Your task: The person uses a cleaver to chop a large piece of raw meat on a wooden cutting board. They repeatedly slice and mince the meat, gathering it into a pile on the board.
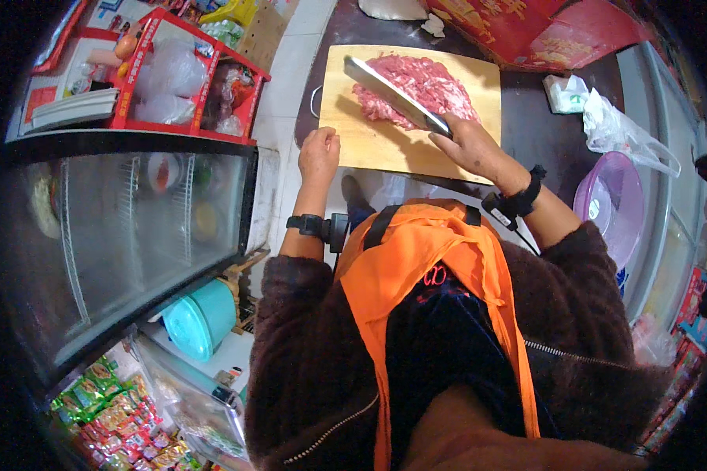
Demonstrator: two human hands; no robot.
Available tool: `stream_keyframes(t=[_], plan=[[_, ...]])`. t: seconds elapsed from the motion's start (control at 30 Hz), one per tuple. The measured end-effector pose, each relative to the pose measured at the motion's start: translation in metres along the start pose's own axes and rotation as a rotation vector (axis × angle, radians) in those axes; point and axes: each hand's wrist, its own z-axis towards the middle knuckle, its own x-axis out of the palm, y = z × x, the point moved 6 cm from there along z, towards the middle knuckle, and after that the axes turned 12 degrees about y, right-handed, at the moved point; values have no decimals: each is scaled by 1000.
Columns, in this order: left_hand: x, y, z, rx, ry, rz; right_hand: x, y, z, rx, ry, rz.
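Chopped raw meat (424, 82) lies spread over a wooden cutting board (377, 154) in front of me. My right hand (470, 144) is closed around the handle of a cleaver (389, 91), whose blade slants up to the left above the meat's near left side. Whether the blade touches the meat, I cannot tell. At the board's left edge is my left hand (320, 152), its fingers curled in. I see nothing in it, though its palm side is hidden.
Beyond the board a red printed box (554, 35) rests on the dark table (524, 112). Tissues (565, 94), a plastic bag (618, 129) and a purple basin (607, 206) are at right. A glass-fronted cooler (153, 224) stands left.
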Motion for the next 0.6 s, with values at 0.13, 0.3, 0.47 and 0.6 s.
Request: stream_keyframes(t=[0.13, 0.3, 0.47, 0.6], plan=[[1, 8, -4, -34, 17, -82, -2, 29, -1, -97, -25, 30], [5, 37, -7, -202, 38, -400, 25, 12, -11, -7, -3, -78], [14, 56, -11, -272, -1, -873, 51, -19, -25, -37, 34, -119], [16, 56, -13, -299, -9, -901, 63, -26, -20, -127, 19, -154]])
